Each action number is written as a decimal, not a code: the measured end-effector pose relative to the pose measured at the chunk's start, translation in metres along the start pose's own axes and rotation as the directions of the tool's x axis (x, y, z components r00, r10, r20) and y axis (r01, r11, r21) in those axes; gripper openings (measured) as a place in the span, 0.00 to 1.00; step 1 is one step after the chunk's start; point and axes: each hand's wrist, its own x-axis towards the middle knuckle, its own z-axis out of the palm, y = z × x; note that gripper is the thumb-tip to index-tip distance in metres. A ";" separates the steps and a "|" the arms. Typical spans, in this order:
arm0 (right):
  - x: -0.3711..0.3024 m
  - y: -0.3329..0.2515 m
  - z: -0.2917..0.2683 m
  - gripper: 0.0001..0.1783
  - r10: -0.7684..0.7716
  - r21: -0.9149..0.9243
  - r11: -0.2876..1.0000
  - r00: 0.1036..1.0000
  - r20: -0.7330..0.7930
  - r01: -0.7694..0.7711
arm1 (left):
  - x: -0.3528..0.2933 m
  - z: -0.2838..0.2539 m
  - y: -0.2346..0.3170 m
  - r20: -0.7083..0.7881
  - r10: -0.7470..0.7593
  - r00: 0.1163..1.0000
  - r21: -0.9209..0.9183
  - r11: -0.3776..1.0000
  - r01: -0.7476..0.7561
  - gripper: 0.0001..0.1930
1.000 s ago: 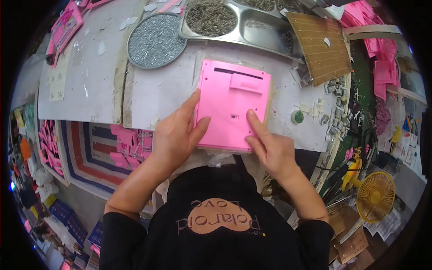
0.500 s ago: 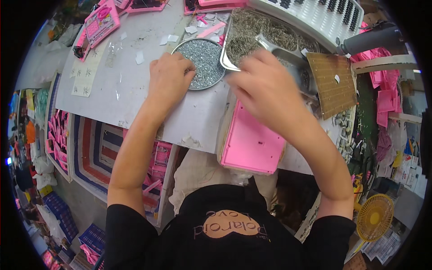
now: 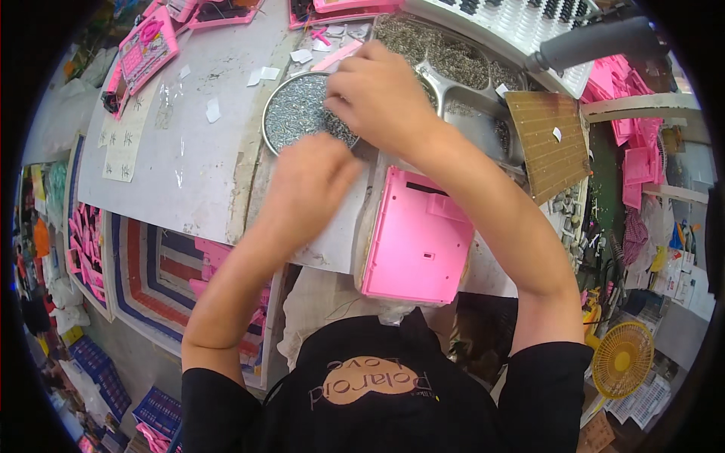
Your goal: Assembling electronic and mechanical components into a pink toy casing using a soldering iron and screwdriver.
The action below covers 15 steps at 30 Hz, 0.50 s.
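Observation:
A round dish full of small silver metal pieces, like screws, stands on the table. My right hand is over its right side, fingers curled in a pinch; anything between them is hidden. At the dish's near edge is my left hand, bent downward and blurred, so its fingers do not show clearly. Nearer my body lies a pink plastic panel with a dark slot and small holes, touched by neither hand. Behind my right forearm sits a steel compartment tray partly filled with small brownish metal pieces.
A brown ridged board leans at the right, beside a grey cylindrical tool. Beyond is a white rack with rows of black parts. Pink assemblies lie far left. A yellow fan stands lower right.
My right hand has moved left from the compartment tray to the round dish. My left hand has come back toward my body, off the dish. More of the pink panel shows.

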 end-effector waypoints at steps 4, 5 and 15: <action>-0.050 0.003 -0.052 0.05 0.103 0.239 0.969 0.987 -0.122 -0.071 | -0.008 0.011 0.027 0.112 0.015 0.994 -0.076 0.997 -0.007 0.09; -0.068 0.005 -0.069 0.05 0.163 0.266 0.955 0.981 -0.102 -0.131 | -0.005 0.012 0.030 0.136 0.005 0.991 -0.039 0.999 0.000 0.09; -0.185 0.013 -0.087 0.03 0.420 0.307 0.868 0.907 -0.031 -0.391 | 0.001 0.021 0.035 0.176 0.056 0.983 0.086 0.994 -0.072 0.11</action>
